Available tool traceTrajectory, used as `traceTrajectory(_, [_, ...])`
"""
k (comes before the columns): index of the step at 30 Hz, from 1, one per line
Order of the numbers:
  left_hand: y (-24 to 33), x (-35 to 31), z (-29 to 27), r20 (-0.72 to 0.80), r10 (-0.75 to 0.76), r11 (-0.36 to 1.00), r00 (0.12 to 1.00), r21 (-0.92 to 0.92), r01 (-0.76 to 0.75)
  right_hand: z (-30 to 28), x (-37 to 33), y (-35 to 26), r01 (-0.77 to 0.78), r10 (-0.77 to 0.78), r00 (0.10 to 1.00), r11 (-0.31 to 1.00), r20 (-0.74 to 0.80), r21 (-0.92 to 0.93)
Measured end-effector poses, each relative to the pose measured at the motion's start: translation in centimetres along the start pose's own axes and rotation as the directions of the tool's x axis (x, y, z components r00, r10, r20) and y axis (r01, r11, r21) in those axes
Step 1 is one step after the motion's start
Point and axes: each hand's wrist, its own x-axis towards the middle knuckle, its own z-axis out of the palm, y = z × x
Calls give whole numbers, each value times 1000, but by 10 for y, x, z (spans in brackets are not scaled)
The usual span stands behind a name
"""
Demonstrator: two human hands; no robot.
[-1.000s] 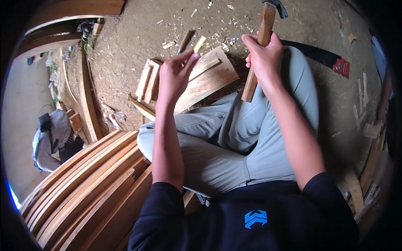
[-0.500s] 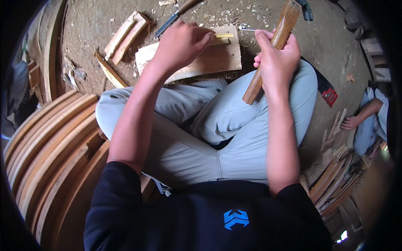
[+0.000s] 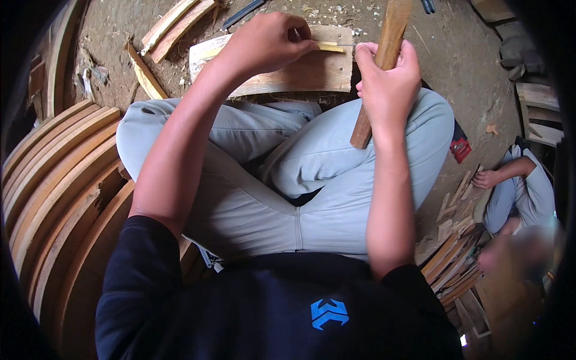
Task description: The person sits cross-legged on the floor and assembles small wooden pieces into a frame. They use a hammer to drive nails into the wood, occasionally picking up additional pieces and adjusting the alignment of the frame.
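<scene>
My left hand (image 3: 267, 47) is closed in a pinch on thin yellow wood strips (image 3: 332, 48), above a pale wooden board (image 3: 288, 77). The board lies on the ground just beyond my crossed legs. My right hand (image 3: 391, 78) is wrapped round a thick brown wooden stick (image 3: 393, 36), held at a slant over my right knee. Between that hand's thumb and finger sits a thin metal pin (image 3: 347, 45). The pin points left to the end of the strips; whether it touches or enters them I cannot tell.
Curved wooden pieces (image 3: 66, 162) are stacked at my left. Wood offcuts (image 3: 177, 30) and a dark flat tool (image 3: 243, 13) lie beyond the board. A red-ended tool (image 3: 460, 150) is by my right knee. Another person (image 3: 510, 186) sits at the right near wood strips (image 3: 456, 258).
The pin and the strip ends have come together; they were apart before. My left hand has moved slightly right relative to the board. My right hand still holds the stick.
</scene>
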Motion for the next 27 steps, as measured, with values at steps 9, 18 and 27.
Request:
traceTrajectory(9, [-9,3,-3,35,-4,997,999,-83,7,3,-1,4,22,-22,1000,1000,-15,-8])
traceTrajectory(18, [-6,4,-3,8,-33,998,999,-54,33,8,-2,3,100,-103,994,993,-34,-61])
traceTrajectory(27, [-12,5,3,-51,14,999,999,-47,-16,10,-3,3,128,-134,990,984,-40,-126])
